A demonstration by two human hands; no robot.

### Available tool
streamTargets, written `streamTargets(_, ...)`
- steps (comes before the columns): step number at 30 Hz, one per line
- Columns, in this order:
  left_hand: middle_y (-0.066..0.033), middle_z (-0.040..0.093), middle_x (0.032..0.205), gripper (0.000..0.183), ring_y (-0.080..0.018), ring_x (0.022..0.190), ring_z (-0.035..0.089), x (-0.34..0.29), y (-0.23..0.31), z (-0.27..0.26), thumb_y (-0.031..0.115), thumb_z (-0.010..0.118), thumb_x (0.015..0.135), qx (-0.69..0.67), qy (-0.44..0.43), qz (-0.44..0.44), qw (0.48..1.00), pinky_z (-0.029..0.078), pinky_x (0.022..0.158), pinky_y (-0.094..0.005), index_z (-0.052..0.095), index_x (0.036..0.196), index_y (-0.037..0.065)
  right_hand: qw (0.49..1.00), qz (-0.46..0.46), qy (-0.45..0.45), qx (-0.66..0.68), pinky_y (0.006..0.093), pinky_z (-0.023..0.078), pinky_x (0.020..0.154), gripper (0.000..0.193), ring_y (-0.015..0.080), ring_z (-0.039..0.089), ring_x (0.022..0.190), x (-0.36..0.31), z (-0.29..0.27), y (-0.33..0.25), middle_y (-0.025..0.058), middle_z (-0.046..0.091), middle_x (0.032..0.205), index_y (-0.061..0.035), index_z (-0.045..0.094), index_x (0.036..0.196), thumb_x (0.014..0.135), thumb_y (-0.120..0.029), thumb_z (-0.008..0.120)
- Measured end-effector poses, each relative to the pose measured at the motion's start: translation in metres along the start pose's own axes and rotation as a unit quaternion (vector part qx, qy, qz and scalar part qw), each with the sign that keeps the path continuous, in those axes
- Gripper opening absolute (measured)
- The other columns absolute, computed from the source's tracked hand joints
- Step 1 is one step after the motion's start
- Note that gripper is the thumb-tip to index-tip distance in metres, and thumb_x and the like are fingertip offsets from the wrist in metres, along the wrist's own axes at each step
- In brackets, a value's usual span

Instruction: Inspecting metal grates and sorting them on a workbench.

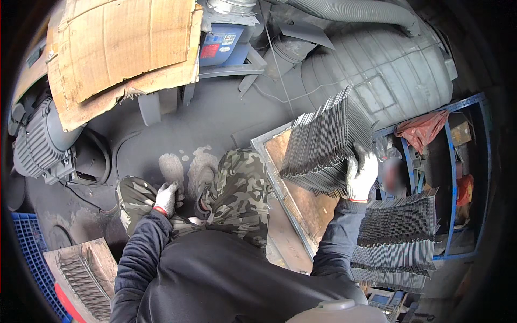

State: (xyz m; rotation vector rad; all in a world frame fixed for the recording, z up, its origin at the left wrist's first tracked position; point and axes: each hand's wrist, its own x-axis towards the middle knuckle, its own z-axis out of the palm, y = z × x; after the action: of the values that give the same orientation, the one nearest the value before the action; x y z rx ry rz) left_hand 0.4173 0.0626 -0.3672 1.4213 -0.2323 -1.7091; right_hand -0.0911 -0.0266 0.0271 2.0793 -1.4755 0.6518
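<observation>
My right hand [362, 175], in a white glove with dark, dirty fingers, grips the near right end of a stack of thin dark metal plates [318, 145]. The plates stand close together on a wooden board with a metal rim [326, 212]. How many plates are between the fingers is hidden. My left hand [167, 199], gloved alike, lies by my left knee with its fingers curled in. Whatever those fingers hold, if anything, cannot be made out.
More dark plates [396, 237] stand in rows by my right forearm. A blue metal rack [449, 183] is beyond them. At left are a motor [46, 142], cardboard sheets [121, 54] and a wooden box of thin pieces [83, 280]. A large grey tank [382, 81] lies at the back.
</observation>
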Motion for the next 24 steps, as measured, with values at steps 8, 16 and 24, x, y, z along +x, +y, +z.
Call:
streamTargets(8,-0.0023,0.072,0.094,0.028,-0.0176,0.07,0.066,0.006,-0.001,-0.003,0.033,0.073,0.107,-0.011,-0.028,-0.017,0.999,0.052,0.056,-0.0329,0.065,0.124,0.013,0.996,0.011,0.072,-0.043,0.0455,0.053,0.094,0.026,0.0348,0.071,0.1,-0.002,0.019,-0.002,0.0118,0.076,0.107,-0.0086,0.078,0.121,0.103,-0.024,0.07)
streamTargets(16,-0.0023,0.068,0.094,0.026,-0.0187,0.071,0.067,0.004,-0.002,-0.001,0.032,0.072,0.107,-0.004,-0.008,-0.007,1.0,0.053,0.056,-0.0343,0.064,0.121,0.012,0.993,0.044,0.086,-0.069,0.0449,0.054,0.093,0.019,0.0336,0.072,0.101,0.009,0.023,-0.016,0.0108,0.077,0.107,-0.0086,0.078,0.118,0.104,-0.021,0.072)
streamTargets(24,-0.0054,0.072,0.106,0.04,-0.0167,0.081,0.069,-0.029,0.028,0.016,0.03,0.072,0.108,-0.029,-0.021,0.024,0.999,0.058,0.065,-0.0327,0.064,0.137,0.005,0.943,0.056,0.301,0.127,0.0516,0.053,0.107,0.023,0.037,0.069,0.115,-0.018,0.028,-0.133,0.0191,0.073,0.121,-0.0019,0.074,0.125,0.103,-0.008,0.07)
